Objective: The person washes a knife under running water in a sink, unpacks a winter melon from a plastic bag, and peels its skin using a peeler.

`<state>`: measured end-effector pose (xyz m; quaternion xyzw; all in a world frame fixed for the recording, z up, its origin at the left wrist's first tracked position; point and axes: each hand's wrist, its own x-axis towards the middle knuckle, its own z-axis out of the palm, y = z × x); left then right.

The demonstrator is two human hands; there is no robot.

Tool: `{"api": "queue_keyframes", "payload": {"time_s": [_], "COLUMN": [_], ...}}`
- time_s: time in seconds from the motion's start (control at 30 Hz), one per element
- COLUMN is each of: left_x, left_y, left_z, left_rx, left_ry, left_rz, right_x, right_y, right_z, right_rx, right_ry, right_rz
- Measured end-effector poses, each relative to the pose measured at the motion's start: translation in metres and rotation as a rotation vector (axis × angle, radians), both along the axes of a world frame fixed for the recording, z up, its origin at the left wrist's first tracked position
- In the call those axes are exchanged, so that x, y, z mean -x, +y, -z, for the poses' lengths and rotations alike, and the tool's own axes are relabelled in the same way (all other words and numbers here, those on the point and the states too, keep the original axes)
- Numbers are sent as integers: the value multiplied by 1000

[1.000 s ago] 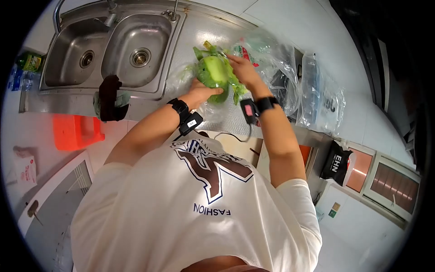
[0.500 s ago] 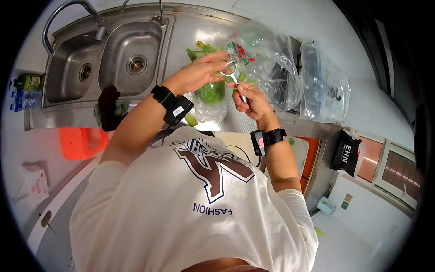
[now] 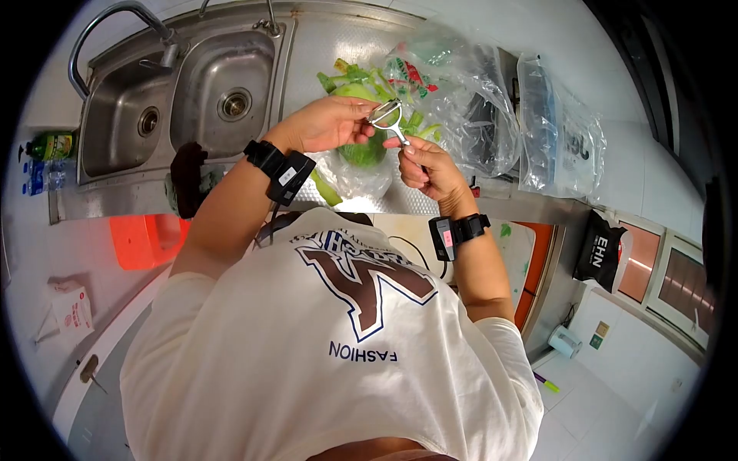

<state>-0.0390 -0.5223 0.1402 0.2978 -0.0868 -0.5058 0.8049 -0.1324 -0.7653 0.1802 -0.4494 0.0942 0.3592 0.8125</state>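
My right hand [image 3: 432,167] is wrapped round the handle of a metal peeler [image 3: 387,117], whose head points up and left. The fingertips of my left hand [image 3: 330,124] pinch at the left side of the peeler's head. Behind and below my left hand, a partly peeled green vegetable [image 3: 363,151] rests on clear plastic on the metal counter [image 3: 319,58]. Green peelings [image 3: 355,74] lie beyond it and to its right. One long strip of peel [image 3: 326,187] lies near the counter's front edge.
A double sink [image 3: 223,81] with a faucet [image 3: 165,38] is on the left. Dark and grey cloths [image 3: 189,177] hang at its front edge. Clear plastic bags [image 3: 473,100] lie on the right side of the counter. A red container [image 3: 150,240] stands below at left.
My left hand has left the vegetable and come to the peeler's head, its fingers closing from spread to a pinch. My right hand has drawn back toward me with the peeler, away from the vegetable.
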Motion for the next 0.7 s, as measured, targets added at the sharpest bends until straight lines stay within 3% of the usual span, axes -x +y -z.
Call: {"api": "queue_keyframes", "payload": {"time_s": [0.17, 0.37, 0.6, 0.67, 0.7], "left_x": [5, 9, 12, 13, 9], "left_y": [0, 1, -1, -8, -8], "left_z": [-3, -10, 13, 5, 11], "left_rx": [120, 88, 127, -267, -269], "left_ry": [70, 130, 102, -18, -18], "left_rz": [11, -21, 17, -204, -202], "right_x": [4, 5, 7, 7, 8], "right_y": [6, 6, 13, 15, 16], "right_z": [1, 1, -1, -4, -5], "right_rx": [-93, -128, -83, -73, -64], "right_ry": [8, 0, 4, -6, -13], "right_rz": [21, 3, -41, -64, -95]}}
